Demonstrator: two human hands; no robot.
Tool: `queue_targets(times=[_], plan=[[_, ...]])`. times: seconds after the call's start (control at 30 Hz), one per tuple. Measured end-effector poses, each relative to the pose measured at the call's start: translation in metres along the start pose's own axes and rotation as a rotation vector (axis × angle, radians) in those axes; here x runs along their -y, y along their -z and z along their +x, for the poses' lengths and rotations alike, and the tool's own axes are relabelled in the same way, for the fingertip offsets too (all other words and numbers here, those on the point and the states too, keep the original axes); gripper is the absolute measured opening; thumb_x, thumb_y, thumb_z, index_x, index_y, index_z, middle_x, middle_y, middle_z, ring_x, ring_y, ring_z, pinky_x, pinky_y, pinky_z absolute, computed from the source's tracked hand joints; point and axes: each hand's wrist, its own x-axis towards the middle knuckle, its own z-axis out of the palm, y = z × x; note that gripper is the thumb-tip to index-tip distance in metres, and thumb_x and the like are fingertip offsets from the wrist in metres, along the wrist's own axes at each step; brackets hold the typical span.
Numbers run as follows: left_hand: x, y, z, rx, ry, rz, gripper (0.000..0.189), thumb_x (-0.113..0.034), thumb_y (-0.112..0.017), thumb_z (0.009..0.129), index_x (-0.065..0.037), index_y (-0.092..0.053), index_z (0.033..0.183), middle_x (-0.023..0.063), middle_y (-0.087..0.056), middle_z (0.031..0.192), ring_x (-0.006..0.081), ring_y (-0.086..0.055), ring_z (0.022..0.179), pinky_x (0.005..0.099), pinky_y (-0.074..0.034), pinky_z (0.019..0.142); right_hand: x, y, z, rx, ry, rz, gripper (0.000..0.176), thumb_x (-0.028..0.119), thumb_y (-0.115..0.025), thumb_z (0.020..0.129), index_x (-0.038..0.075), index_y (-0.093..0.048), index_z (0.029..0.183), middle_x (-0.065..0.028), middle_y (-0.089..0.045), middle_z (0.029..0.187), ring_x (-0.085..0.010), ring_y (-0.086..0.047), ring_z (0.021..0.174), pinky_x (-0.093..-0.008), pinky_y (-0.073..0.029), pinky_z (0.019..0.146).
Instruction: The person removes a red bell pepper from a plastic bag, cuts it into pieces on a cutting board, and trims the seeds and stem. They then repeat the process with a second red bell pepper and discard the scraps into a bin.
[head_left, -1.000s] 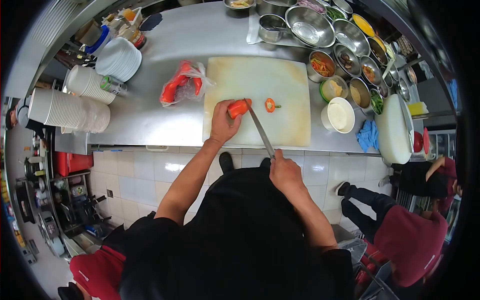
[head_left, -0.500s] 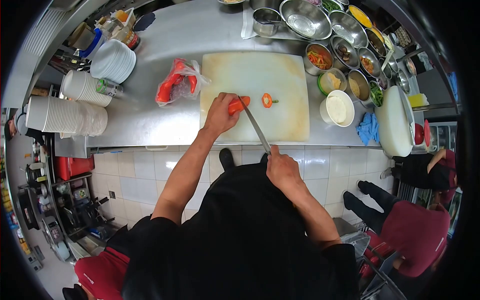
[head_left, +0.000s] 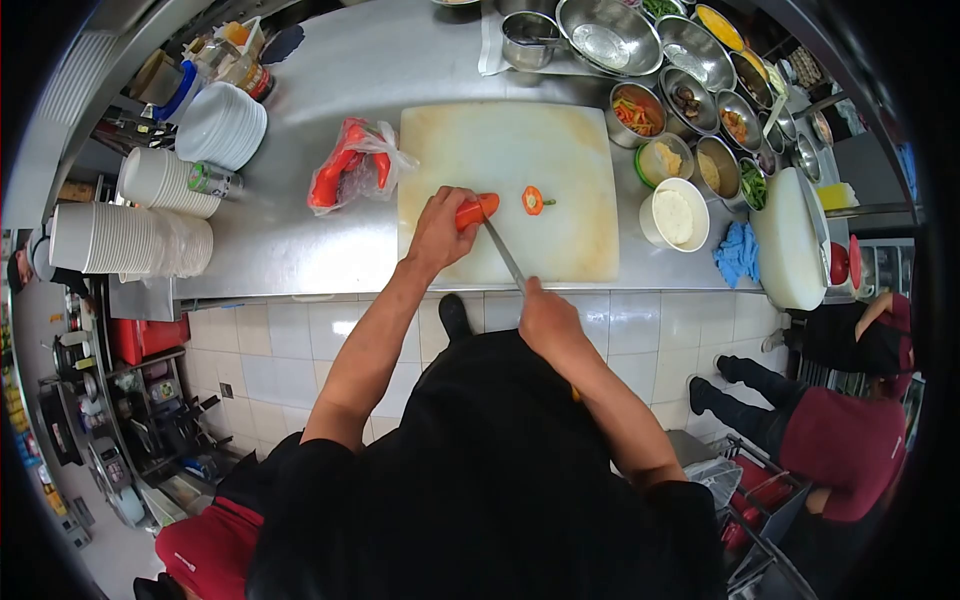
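Observation:
My left hand (head_left: 441,232) is closed around a red pepper (head_left: 474,211), pressing it on the white cutting board (head_left: 560,135). In my right hand (head_left: 549,318) is the handle of a knife (head_left: 507,256); the blade slants up and left, its tip at the pepper's cut end. To the right of the pepper lies a cut-off pepper top (head_left: 533,201) with its green stem. Left of the board is a clear plastic bag (head_left: 352,178) with more red peppers in it. How deep the blade tip sits is too small to tell.
Steel bowls (head_left: 640,110) of cut vegetables crowd the back right, near a white tub (head_left: 674,215) and a blue cloth (head_left: 737,254). Stacked bowls (head_left: 130,237) and plates (head_left: 222,125) stand at left. People in maroon shirts (head_left: 840,450) are behind me on both sides.
My right hand has drawn slightly up and left, and the blade has shifted from above the pepper to its cut end. My left hand stays on the pepper. A person at right has shifted.

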Motion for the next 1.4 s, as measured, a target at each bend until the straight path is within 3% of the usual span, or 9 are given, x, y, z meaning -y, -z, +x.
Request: queue_targets(times=[0.17, 0.23, 0.33, 0.57, 0.87, 0.97, 1.03, 1.23, 1.4], plan=[[-0.006, -0.001, -0.005, -0.062, 0.128, -0.053, 0.052, -0.005, -0.074, 0.072, -0.002, -0.055, 0.12, 0.0166, -0.059, 0.112, 0.0356, -0.058, 0.105, 0.0409, -0.05, 0.091, -0.008, -0.023, 0.016, -0.027, 0.015, 0.007, 0.032, 0.004, -0.05, 0.085, -0.007, -0.048, 0.115, -0.0263, -0.067, 0.082, -0.0436, -0.067, 0.081, -0.0529, -0.053, 0.075], [-0.009, 0.004, -0.002, 0.115, 0.229, 0.352, 0.059, -0.009, -0.077, 0.072, -0.003, -0.053, 0.126, 0.0151, -0.059, 0.118, 0.0327, -0.059, 0.109, 0.0406, -0.049, 0.092, -0.015, -0.02, 0.022, -0.027, -0.006, 0.013, 0.028, 0.008, -0.051, 0.089, -0.005, -0.049, 0.113, -0.0244, -0.067, 0.079, -0.0434, -0.067, 0.077, -0.0528, -0.053, 0.072], [-0.003, 0.01, -0.001, 0.093, 0.206, 0.011, 0.067, -0.014, -0.081, 0.072, -0.006, -0.05, 0.13, 0.0131, -0.058, 0.124, 0.0312, -0.058, 0.114, 0.0429, -0.043, 0.1, -0.025, -0.009, 0.013, -0.088, 0.013, 0.064, 0.025, 0.012, -0.051, 0.092, -0.004, -0.049, 0.111, -0.0238, -0.066, 0.075, -0.0436, -0.066, 0.073, -0.0533, -0.052, 0.067], [0.012, 0.001, -0.027, -0.062, 0.056, 0.137, 0.075, -0.018, -0.085, 0.068, -0.008, -0.048, 0.132, 0.0129, -0.053, 0.132, 0.0306, -0.055, 0.118, 0.0478, -0.026, 0.109, -0.006, 0.022, -0.024, -0.178, 0.087, 0.076, 0.02, 0.011, -0.051, 0.093, -0.004, -0.049, 0.107, -0.0223, -0.064, 0.068, -0.043, -0.065, 0.067, -0.0542, -0.05, 0.061], [0.013, -0.013, -0.024, -0.191, 0.051, 0.041, 0.074, -0.017, -0.086, 0.066, -0.003, -0.049, 0.128, 0.0167, -0.054, 0.124, 0.0302, -0.056, 0.109, 0.0395, -0.046, 0.092, 0.006, 0.029, -0.042, -0.142, 0.073, 0.009, 0.014, 0.01, -0.054, 0.091, -0.001, -0.048, 0.097, -0.022, -0.063, 0.065, -0.0422, -0.065, 0.064, -0.0534, -0.051, 0.059], [0.005, -0.01, -0.021, -0.196, 0.273, -0.076, 0.066, -0.015, -0.084, 0.067, -0.006, -0.051, 0.123, 0.0158, -0.053, 0.116, 0.032, -0.053, 0.107, 0.0413, -0.044, 0.092, 0.009, 0.027, -0.039, -0.123, 0.055, -0.003, 0.015, 0.011, -0.054, 0.091, -0.001, -0.048, 0.098, -0.0221, -0.064, 0.067, -0.0425, -0.065, 0.065, -0.0537, -0.052, 0.061], [0.005, -0.007, -0.024, -0.365, 0.008, -0.05, 0.061, -0.013, -0.082, 0.066, -0.005, -0.051, 0.118, 0.0126, -0.054, 0.105, 0.0284, -0.056, 0.094, 0.0391, -0.049, 0.084, 0.014, 0.027, -0.037, -0.068, 0.028, -0.049, 0.017, 0.009, -0.054, 0.088, -0.002, -0.048, 0.1, -0.0233, -0.065, 0.069, -0.0423, -0.066, 0.068, -0.0534, -0.053, 0.064], [0.018, 0.003, -0.022, -0.173, 0.013, -0.139, 0.037, -0.004, -0.071, 0.067, -0.003, -0.054, 0.1, 0.0132, -0.052, 0.101, 0.0291, -0.058, 0.092, 0.0376, -0.05, 0.085, 0.026, 0.024, -0.031, -0.017, 0.082, -0.101, 0.027, 0.004, -0.052, 0.084, -0.006, -0.048, 0.109, -0.0245, -0.067, 0.073, -0.0413, -0.068, 0.071, -0.0515, -0.054, 0.066], [0.018, -0.005, -0.023, -0.223, 0.019, -0.192, 0.032, -0.002, -0.07, 0.068, -0.003, -0.055, 0.096, 0.0128, -0.052, 0.098, 0.0288, -0.06, 0.09, 0.0352, -0.053, 0.081, 0.026, 0.009, -0.024, -0.056, 0.078, -0.132, 0.034, 0.006, -0.05, 0.086, -0.009, -0.047, 0.116, -0.0233, -0.067, 0.073, -0.0404, -0.068, 0.07, -0.0508, -0.055, 0.065]])
